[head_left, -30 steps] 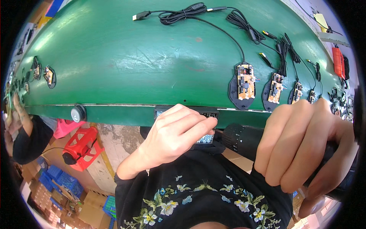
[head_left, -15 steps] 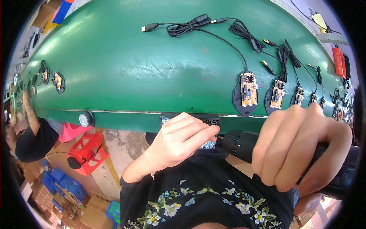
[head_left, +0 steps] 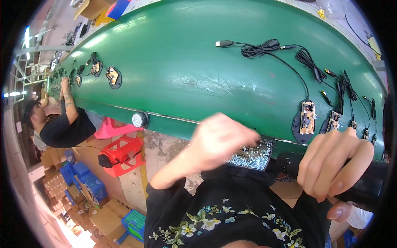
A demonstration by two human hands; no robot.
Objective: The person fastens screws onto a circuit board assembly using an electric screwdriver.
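My right hand (head_left: pixel 333 165) is wrapped round a black power screwdriver (head_left: pixel 287 164), whose ridged collar points left toward a small black tray (head_left: pixel 271 152). In the tray lie a great many small silvery screws (head_left: pixel 252 161). My left hand (head_left: pixel 221 138) is over the tray's left side, blurred by motion; its fingertips are smeared, so whether they pinch anything is unclear. Beyond my right hand, an opened computer mouse base (head_left: pixel 298 124) with a tan circuit board (head_left: pixel 307 118) lies on the green belt, joined to a bundled black USB cable (head_left: pixel 258 50).
Several more mouse bases with cables line the right of the green belt (head_left: pixel 165 62); others, like one mouse base (head_left: pixel 113 77), lie at its left. A round white-faced knob (head_left: pixel 139 119) is on the belt's front side. A red stool (head_left: pixel 122 155) and a co-worker (head_left: pixel 62 128) are at left.
The view has swung left, so the belt items appear further right. My left hand has lifted from the tray and blurs, uncovering more screws. My right hand keeps its grip on the power screwdriver.
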